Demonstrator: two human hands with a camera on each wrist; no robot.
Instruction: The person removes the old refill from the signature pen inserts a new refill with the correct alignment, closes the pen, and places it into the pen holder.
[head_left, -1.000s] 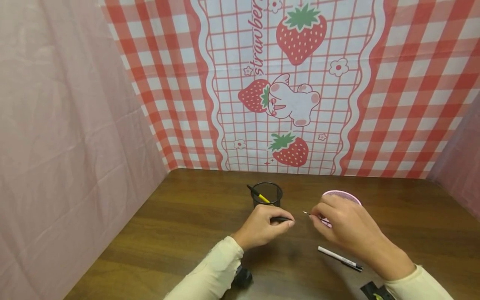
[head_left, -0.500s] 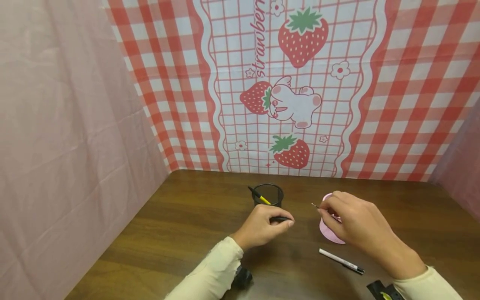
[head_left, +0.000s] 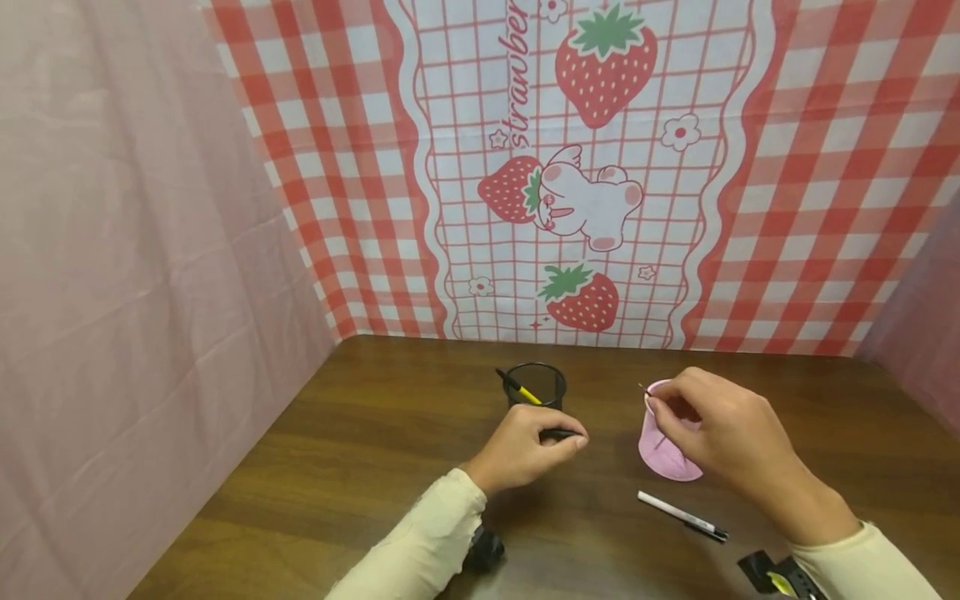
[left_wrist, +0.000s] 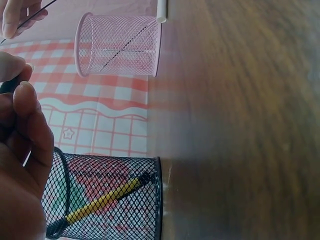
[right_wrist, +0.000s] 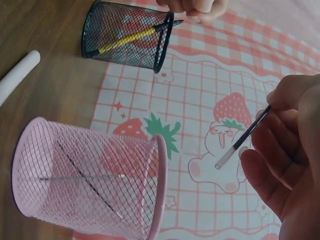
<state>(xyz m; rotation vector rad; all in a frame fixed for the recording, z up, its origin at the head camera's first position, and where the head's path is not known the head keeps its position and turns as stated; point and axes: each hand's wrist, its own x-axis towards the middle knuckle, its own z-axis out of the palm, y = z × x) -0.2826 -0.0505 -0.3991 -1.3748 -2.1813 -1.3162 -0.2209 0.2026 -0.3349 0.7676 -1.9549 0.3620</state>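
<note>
My left hand (head_left: 517, 450) grips a short black piece (head_left: 559, 433), which looks like part of a pen; the fingers cover most of it. It is in front of the black mesh pen cup (right_wrist: 125, 52), where a yellow and black pen (right_wrist: 131, 39) leans. Over the pink mesh pen cup (head_left: 667, 458), my right hand (head_left: 731, 437) pinches a thin pen refill (right_wrist: 245, 134) between thumb and finger. The refill slants, its pale end free below the fingers in the right wrist view. Through the pink mesh, two thin refills (right_wrist: 90, 179) show inside, crossing each other.
A white pen (head_left: 678, 515) with a black end lies on the brown wooden table (head_left: 300, 467), in front of the pink cup. Behind the table hangs a red and white strawberry cloth (head_left: 592, 200). A pink curtain (head_left: 150, 275) stands at the left.
My right hand has moved right and away from my left hand with the refill, to above the pink cup, whose front now shows more. The left hand stays in place with the black piece.
</note>
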